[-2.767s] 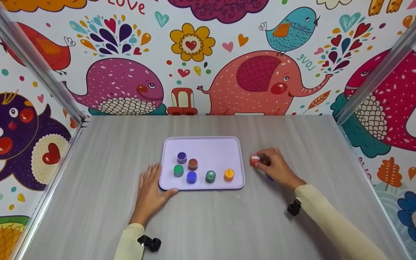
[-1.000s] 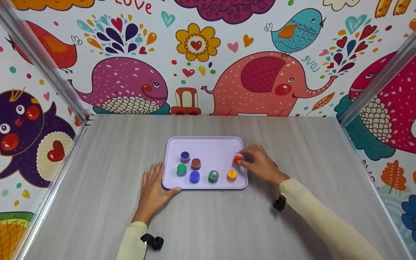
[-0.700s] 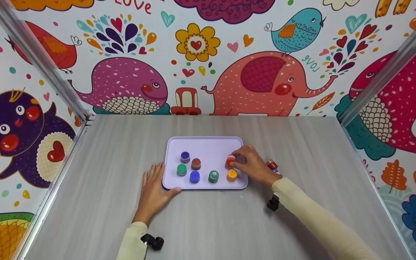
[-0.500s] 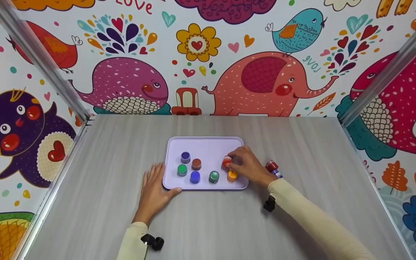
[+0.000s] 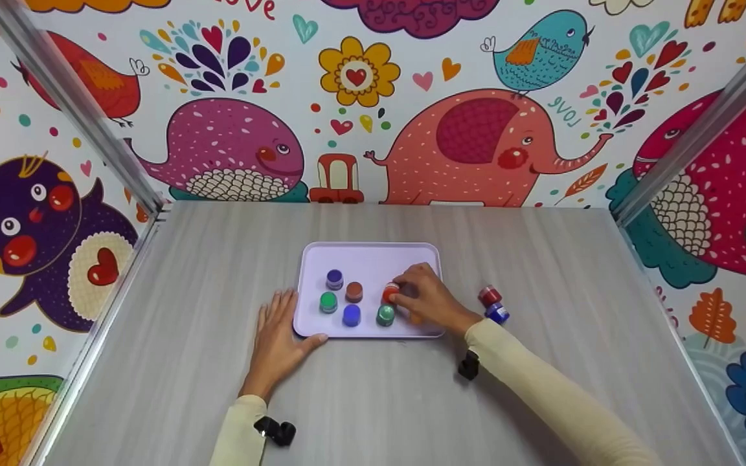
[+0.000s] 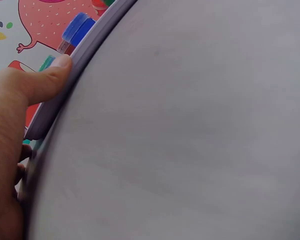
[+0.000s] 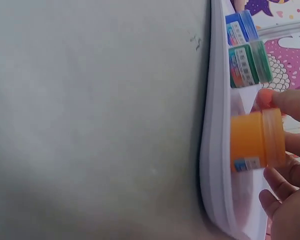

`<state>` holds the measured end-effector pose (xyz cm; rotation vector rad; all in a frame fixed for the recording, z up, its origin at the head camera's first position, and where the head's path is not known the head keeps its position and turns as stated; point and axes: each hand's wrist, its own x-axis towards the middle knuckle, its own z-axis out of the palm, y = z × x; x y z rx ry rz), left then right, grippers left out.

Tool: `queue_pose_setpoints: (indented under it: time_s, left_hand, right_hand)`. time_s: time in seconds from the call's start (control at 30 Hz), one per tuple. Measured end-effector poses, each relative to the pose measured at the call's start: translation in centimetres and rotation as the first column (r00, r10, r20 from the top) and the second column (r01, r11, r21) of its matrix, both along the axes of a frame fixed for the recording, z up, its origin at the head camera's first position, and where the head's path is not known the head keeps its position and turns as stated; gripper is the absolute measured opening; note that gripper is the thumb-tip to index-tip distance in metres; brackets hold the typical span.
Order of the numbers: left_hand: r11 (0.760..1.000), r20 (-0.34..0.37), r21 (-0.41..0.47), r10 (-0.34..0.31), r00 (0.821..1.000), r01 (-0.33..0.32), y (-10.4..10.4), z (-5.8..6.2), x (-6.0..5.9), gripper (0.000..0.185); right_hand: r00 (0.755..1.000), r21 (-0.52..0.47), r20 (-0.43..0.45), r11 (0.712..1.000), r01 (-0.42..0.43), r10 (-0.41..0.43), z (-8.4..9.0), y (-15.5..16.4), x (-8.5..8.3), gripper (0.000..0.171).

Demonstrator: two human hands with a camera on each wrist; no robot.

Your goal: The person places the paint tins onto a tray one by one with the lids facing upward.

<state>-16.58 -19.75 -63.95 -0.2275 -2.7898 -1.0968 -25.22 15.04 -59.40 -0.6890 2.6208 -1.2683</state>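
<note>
A lilac tray (image 5: 373, 259) lies on the table with several small paint jars on it. My right hand (image 5: 430, 298) pinches a red paint jar (image 5: 390, 294) over the tray's right half, just behind a dark green jar (image 5: 385, 315). Whether the red jar touches the tray, I cannot tell. An orange jar (image 7: 250, 140) stands under the right hand, mostly covered in the head view. My left hand (image 5: 276, 343) rests at the tray's left front corner. Its fingers lie extended along the left side, and its thumb (image 6: 55, 77) touches the front rim.
Purple (image 5: 334, 279), brown (image 5: 353, 292), green (image 5: 328, 302) and blue (image 5: 351, 315) jars stand in the tray's left half. Right of the tray, a dark red jar (image 5: 489, 296) and another blue jar (image 5: 497, 314) lie on the table. Patterned walls (image 5: 230, 149) enclose the table.
My right hand has carried the red jar leftward from the table to over the tray. The two jars at the right have come into view. My left hand stays at the tray corner.
</note>
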Motion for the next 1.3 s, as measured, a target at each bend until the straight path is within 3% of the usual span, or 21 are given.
queue_pose_setpoints:
  time_s: [0.4,0.67,0.87,1.17,1.3]
  left_hand:
    - [1.0,0.011,-0.023,0.004,1.0,-0.004,0.0,0.1,-0.1,0.113]
    - [1.0,0.003,-0.014,0.0,1.0,0.0,0.0,0.2,0.0,0.113]
    - [1.0,-0.025,-0.017,-0.005,1.0,0.004,0.0,-0.1,0.0,0.112]
    - [1.0,0.008,-0.01,0.005,1.0,-0.005,0.1,0.0,-0.1,0.113]
    - [1.0,-0.016,-0.019,-0.002,1.0,0.002,0.0,-0.1,-0.1,0.113]
  right_hand:
    - [0.999,0.006,-0.049,1.0,-0.019,0.019,-0.4,-2.2,-0.4,0.028]
    - [1.0,0.029,0.024,1.0,0.009,-0.01,-0.1,-2.1,-0.4,0.033]
    - [1.0,0.019,0.013,1.0,0.022,-0.022,-0.2,-1.5,-0.4,0.034]
    - [0.999,-0.009,0.012,0.999,0.038,-0.038,0.3,0.6,-0.4,0.033]
    - [0.997,0.001,0.034,0.998,0.07,-0.07,0.7,1.8,-0.2,0.032]
